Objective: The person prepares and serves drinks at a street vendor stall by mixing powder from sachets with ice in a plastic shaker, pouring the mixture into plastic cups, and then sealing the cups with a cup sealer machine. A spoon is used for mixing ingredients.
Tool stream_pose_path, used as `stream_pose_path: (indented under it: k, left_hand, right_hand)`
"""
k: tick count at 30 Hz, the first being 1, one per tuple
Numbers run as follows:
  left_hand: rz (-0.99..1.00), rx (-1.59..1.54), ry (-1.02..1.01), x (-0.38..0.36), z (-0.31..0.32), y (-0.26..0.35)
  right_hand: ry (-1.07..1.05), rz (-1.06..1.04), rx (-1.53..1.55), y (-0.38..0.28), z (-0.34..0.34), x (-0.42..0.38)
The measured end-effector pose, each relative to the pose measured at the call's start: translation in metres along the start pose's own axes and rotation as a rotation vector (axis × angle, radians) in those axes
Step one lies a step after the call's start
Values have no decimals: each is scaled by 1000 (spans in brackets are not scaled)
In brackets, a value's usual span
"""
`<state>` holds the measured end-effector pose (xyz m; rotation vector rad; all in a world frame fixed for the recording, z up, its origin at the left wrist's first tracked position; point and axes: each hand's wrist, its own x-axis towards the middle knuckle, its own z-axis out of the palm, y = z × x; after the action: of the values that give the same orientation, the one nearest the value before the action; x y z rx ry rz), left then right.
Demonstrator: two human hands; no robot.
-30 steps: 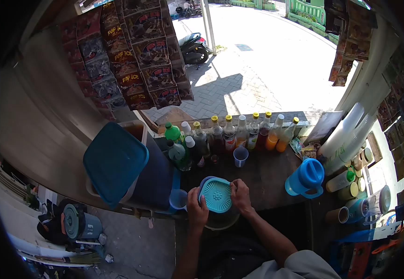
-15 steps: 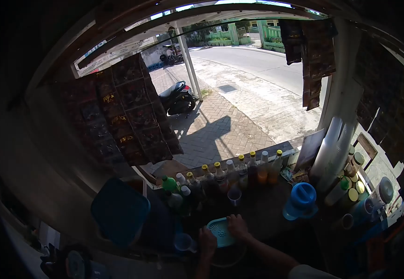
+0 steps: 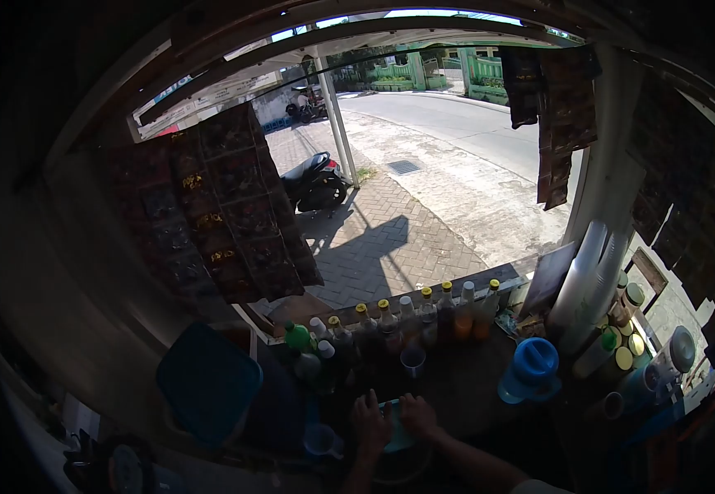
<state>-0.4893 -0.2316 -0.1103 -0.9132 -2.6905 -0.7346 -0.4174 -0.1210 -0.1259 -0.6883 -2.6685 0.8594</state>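
Low in the middle of the head view, a turquoise plastic lid lies between my two hands, partly covered by them. My left hand is at its left side, with the fingers bent over the edge. On the upper right edge, my right hand grips with curled fingers. What lies under the lid is too dark to make out. A clear plastic cup with a handle stands left of my left hand, and another clear cup stands beyond the hands.
A row of bottles, several with yellow caps, lines the counter's far edge. A blue pitcher stands to the right, near stacked clear cups and jars. At left is a large teal-lidded container. Sachet strips hang above.
My left hand has shifted inward over the lid, its fingers raised. The lid shows less of its patterned top and looks more tilted. My right hand has moved slightly down.
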Motion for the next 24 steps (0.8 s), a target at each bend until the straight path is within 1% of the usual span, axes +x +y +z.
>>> stream_pose_path:
  k: [1, 2, 3, 6, 8, 10, 12, 15, 17, 19, 21, 22, 23, 24]
  left_hand:
    - [25, 40, -75, -2, 6, -3]
    - [51, 80, -152, -4, 8, -2]
    - [49, 75, -155, -3, 11, -1]
    - [31, 104, -182, -6, 10, 1]
    - [-8, -2, -212, -3, 5, 2]
    - [-14, -11, -222, -2, 5, 0]
    - [-15, -28, -234, -1, 3, 2]
    - [-22, -64, -236, 1, 1, 3]
    - [-70, -138, -288, 5, 1, 1]
    - [-56, -119, -270, 3, 3, 0]
    - [-8, -130, -200, 3, 3, -1]
    - [-7, -185, -210, 3, 1, -1]
    - [-14, -186, -220, 3, -1, -2]
    - [-7, -275, -211, 2, -4, -5]
  right_hand:
    - [-6, 1, -3, 2, 4, -1]
    - [-14, 67, 45, -1, 4, -1]
    - [-19, 134, 91, -3, 4, 0]
    - [-14, 185, 169, -19, -20, -4]
    - [-34, 191, 176, -19, -23, -1]
    - [-50, 196, 182, -18, -22, -1]
    - [-121, 230, 135, -16, -19, 2]
    - [-91, 239, 147, -1, 4, 4]
    - [-78, 239, 130, 1, 10, 6]
    - [-73, 238, 111, 0, 7, 3]
    - [-84, 160, 77, -13, -12, 2]
    - [-92, 168, 77, -13, -10, 2]
    - [-73, 233, 116, -11, -6, 2]
    - [-56, 299, 156, -8, -2, 1]
